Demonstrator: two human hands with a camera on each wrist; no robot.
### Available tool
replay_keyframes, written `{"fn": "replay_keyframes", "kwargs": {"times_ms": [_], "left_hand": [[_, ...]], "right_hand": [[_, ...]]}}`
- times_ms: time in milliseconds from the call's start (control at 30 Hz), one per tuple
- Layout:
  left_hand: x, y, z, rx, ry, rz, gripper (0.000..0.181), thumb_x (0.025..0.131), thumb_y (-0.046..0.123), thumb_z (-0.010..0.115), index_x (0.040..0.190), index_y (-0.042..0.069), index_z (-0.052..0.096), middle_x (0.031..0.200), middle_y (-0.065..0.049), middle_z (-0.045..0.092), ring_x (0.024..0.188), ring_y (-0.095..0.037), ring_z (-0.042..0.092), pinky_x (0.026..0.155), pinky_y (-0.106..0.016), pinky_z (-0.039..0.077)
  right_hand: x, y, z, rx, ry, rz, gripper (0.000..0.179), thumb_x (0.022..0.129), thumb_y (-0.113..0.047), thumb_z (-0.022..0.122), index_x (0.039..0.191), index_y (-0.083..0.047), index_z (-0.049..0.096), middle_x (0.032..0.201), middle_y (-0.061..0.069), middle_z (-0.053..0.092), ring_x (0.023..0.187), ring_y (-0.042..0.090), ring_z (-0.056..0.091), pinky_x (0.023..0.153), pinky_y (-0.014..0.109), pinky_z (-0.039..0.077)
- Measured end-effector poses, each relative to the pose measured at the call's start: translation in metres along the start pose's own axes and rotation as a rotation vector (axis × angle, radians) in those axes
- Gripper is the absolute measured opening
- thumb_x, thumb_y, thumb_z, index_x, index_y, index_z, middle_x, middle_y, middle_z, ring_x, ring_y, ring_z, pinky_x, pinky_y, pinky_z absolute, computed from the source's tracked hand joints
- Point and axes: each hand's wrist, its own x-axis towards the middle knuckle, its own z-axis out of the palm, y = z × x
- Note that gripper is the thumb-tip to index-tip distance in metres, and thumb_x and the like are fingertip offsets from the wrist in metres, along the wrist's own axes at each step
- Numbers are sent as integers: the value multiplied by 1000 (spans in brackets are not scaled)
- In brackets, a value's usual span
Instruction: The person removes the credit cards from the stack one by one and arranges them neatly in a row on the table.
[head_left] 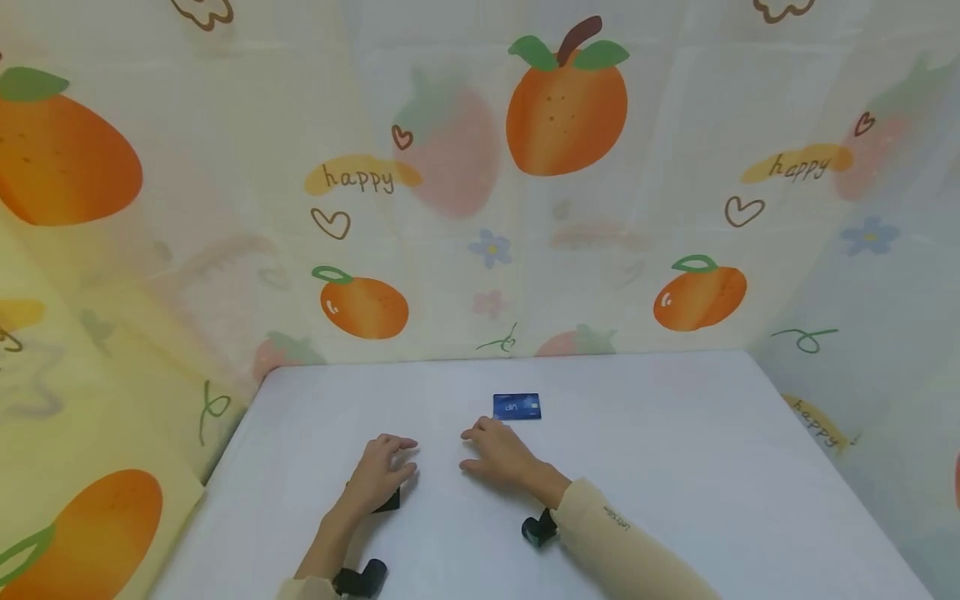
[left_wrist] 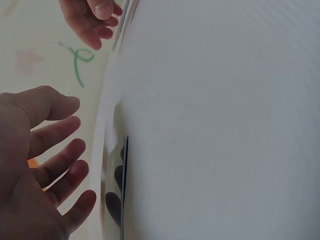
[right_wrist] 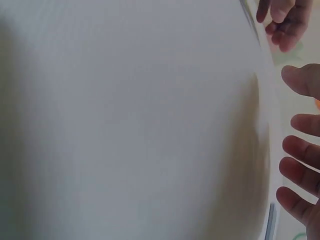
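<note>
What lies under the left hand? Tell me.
A flat black thing on the table, partly showing; the left hand hides the rest from the head camera. I can't identify it.

Card [head_left: 517,407] on table [head_left: 675,450], just beyond right hand [head_left: 501,457], object [head_left: 388,501] — seemingly — beneath left hand [head_left: 375,473]
</note>
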Motion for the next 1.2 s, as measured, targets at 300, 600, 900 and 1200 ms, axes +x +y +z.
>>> {"fn": "replay_keyframes", "kwargs": {"times_ms": [300, 600, 900, 1200], "left_hand": [[27, 24, 23, -84, -4, 81, 33, 86, 16, 70, 117, 8, 66, 119, -13, 60, 118, -34, 51, 99, -53, 43], [58, 53, 44, -138, -57, 67, 41, 87, 23, 71, 124, 8, 62, 126, -14, 57, 122, -33, 49, 103, -53, 41], [79, 63, 53, -143, -106, 50, 47, 86, 24, 73, 128, 8, 60, 129, -14, 57, 125, -32, 48, 107, -51, 40], [101, 72, 64, -77, -164, 65, 53, 84, 28, 74, 131, 8, 58, 132, -14, 55, 127, -32, 47, 108, -49, 39]], "right_hand": [[-13, 44, -16, 65, 84, 46, 45, 86, -35, 71, 121, -7, 65, 111, 9, 63, 107, 25, 58, 95, 41, 48], [-15, 73, -31, 195, 183, 156, 37, 83, -26, 75, 113, -5, 69, 110, 13, 62, 103, 29, 57, 94, 45, 48], [-9, 95, -32, 142, 157, 236, 45, 83, -30, 76, 118, -4, 67, 113, 15, 62, 101, 27, 57, 93, 43, 49], [-4, 106, -42, 166, 87, 271, 53, 80, -31, 78, 123, -3, 63, 116, 16, 58, 107, 28, 56, 98, 44, 46]]}}
